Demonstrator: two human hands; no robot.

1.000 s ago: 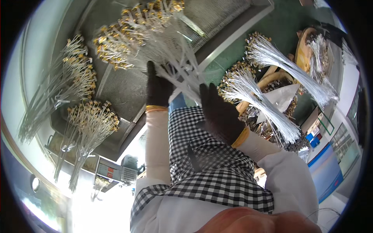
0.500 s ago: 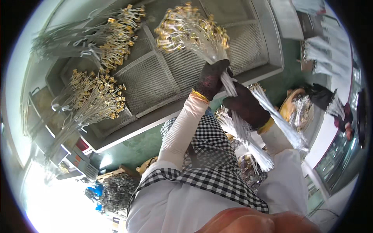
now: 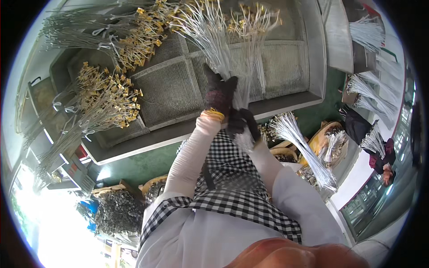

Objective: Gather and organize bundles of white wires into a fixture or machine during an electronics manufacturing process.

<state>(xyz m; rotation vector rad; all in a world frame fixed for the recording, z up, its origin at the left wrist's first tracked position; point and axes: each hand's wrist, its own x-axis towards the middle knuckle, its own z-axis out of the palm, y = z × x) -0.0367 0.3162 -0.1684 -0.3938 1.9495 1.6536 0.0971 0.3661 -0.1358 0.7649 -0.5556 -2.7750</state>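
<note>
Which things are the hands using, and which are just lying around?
In use:
left hand
right hand
bundle of white wires with brass ends
metal mesh tray

Lying around:
wire bundles on the tray's left
white wire bunches in baskets

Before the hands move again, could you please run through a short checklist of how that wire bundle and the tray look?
1. Left hand gripping the wire bundle: ok.
2. Right hand gripping the bundle's lower end: ok.
3. Bundle's brass tips over the mesh tray: ok.
4. Bundle tied together: cannot tell.
5. Bare mesh left beside the other bundles: ok.
</note>
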